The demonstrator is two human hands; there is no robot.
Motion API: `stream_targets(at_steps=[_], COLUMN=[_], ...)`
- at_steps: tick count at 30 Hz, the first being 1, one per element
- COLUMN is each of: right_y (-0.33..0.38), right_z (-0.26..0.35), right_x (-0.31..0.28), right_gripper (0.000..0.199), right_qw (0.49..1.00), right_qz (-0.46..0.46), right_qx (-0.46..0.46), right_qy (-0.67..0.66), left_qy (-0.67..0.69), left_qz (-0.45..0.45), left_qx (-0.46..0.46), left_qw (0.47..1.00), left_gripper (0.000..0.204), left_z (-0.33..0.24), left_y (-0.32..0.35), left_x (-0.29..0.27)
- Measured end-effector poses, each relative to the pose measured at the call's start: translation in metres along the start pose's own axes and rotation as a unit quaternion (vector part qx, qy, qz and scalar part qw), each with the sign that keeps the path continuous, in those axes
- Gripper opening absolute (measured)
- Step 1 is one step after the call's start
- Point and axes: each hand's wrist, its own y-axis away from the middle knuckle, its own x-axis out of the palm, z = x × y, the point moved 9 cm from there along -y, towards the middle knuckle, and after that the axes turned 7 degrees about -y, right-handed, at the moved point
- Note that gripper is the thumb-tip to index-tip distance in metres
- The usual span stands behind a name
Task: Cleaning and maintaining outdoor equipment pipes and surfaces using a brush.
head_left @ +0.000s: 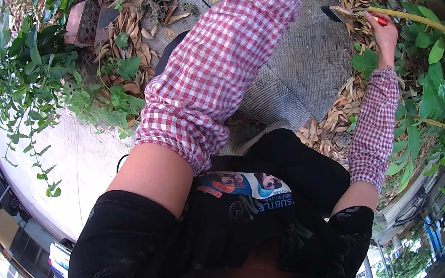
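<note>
Among crisp dry leaves (340, 138), right hand (383, 33) grips a red-handled tool (357, 15) (blade flat).

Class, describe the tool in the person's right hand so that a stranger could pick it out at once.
Find the grey paved path, then its leaf-littered far right edge. There the right hand grips a tool with a red handle and a dark blade, the only red thing among brown leaves.

R hand (385, 34) at 1 o'clock, closed on red-handled tool (357, 14), blade end over dry leaves (330, 133) | L arm in checked sleeve (214, 76) runs to 12, hand out of frame | paving slab (305, 65) centre-top | green vine (21, 84) at 9 | brick (80, 22) at 10
</note>
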Motion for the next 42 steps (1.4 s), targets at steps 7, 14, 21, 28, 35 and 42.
stream_targets(at_steps=[7, 14, 21, 28, 35, 42], right_y=[0.005, 0.000, -0.002, -0.007, -0.005, -0.007], right_z=[0.007, -0.017, -0.026, -0.024, -0.017, -0.018], right_x=[0.006, 0.015, 0.018, 0.001, -0.019, -0.048], right_gripper=[0.032, 0.023, 0.016, 0.017, 0.022, 0.020], right_qw=[0.997, 0.983, 0.962, 0.959, 0.956, 0.946], right_qz=[-0.011, 0.003, -0.009, -0.035, -0.057, -0.074], right_qx=[0.019, 0.021, 0.017, 0.014, -0.006, -0.024], right_qy=[-0.078, -0.180, -0.271, -0.282, -0.288, -0.316], left_qy=[0.082, 0.089, 0.075, 0.042, 0.085, 0.092], left_qz=[0.230, 0.263, 0.247, 0.141, 0.234, 0.259], left_qx=[0.012, 0.001, 0.004, -0.006, 0.007, 0.012], left_qw=[0.970, 0.961, 0.966, 0.989, 0.968, 0.961], left_gripper=[0.007, 0.008, 0.008, 0.007, 0.006, 0.005], left_z=[0.001, 0.003, 0.005, 0.005, 0.000, -0.002], left_y=[-0.006, -0.007, -0.007, -0.010, -0.006, -0.001], left_x=[0.024, 0.031, 0.027, 0.016, 0.024, 0.025])
